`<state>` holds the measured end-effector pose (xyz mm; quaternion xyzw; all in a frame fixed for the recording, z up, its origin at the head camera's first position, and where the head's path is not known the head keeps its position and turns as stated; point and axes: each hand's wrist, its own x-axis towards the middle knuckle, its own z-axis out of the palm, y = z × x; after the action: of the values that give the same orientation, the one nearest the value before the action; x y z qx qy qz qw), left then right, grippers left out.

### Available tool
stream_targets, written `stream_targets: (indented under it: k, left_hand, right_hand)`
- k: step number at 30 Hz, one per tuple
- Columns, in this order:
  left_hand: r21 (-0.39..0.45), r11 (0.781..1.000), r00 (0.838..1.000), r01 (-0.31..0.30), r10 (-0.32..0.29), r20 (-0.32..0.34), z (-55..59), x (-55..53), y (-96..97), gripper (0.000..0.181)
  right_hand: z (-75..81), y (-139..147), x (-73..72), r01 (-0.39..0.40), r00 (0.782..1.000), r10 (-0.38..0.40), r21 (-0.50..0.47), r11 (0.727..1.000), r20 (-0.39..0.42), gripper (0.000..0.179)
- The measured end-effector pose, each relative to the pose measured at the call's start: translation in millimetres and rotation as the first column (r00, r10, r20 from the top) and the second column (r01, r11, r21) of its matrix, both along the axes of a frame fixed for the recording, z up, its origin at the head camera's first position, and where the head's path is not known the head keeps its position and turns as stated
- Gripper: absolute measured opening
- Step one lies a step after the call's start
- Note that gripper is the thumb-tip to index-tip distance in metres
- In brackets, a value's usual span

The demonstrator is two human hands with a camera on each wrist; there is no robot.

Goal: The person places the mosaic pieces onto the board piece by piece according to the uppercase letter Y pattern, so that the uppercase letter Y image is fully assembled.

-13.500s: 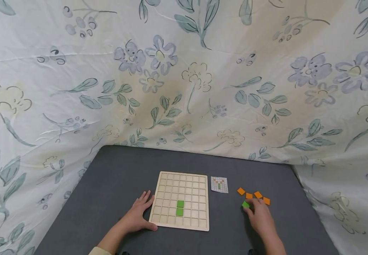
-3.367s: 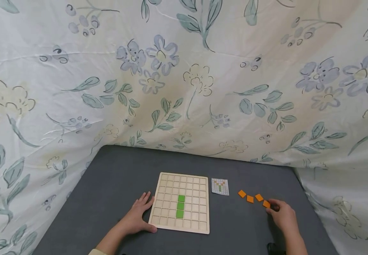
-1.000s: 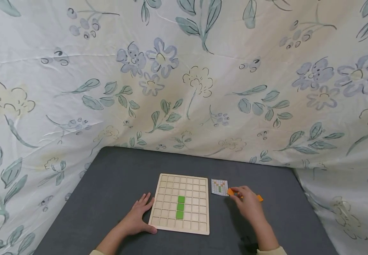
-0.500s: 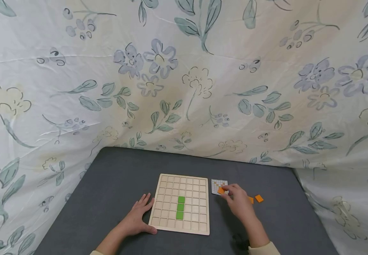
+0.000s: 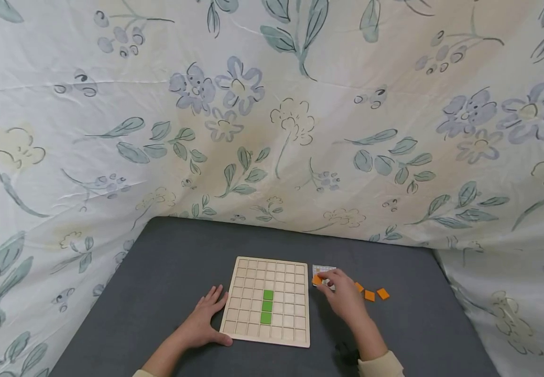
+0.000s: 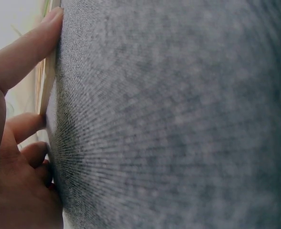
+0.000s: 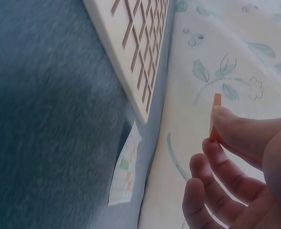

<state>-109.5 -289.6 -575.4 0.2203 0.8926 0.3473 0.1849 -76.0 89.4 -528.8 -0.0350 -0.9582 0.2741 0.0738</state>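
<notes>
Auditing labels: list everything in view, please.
table: 1, dark grey, centre
floral cloth: count unclear, pale, behind and beside table
board: 1, light wood, on table
green tiles: 3, green, in a board column
card: 1, white, patterned, right of board
loose tiles: 3, orange, right of card
held tile: 1, orange, above table
dark shape: 1, black, near bottom edge, blurred
left hand: 1, against board's left edge
right hand: 1, pinching held tile
sleeves: 2, beige, bottom

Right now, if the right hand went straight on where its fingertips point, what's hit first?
Likely the wooden board, at its right edge, with the orange tile pinched by the right hand leading. Height is hard to judge, so it may pass over.
</notes>
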Motion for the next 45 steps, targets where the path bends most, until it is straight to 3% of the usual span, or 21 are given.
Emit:
stream_targets:
  k: [20, 45]
  left_hand:
    - [-0.009, 1.000, 1.000, 0.010, -0.010, -0.006, -1.9, 7.4, -8.4, 0.121]
    - [-0.028, 0.999, 1.000, -0.016, 0.016, 0.002, -1.8, 7.2, -13.7, 0.122]
  right_hand:
    - [-5.7, -38.5, -2.2, -0.086, 0.996, 0.084, -0.045, 0.995, -0.037, 0.026]
    - [-6.3, -84.3, -27.1, -0.231, 0.973, 0.231, -0.026, 0.973, -0.026, 0.027]
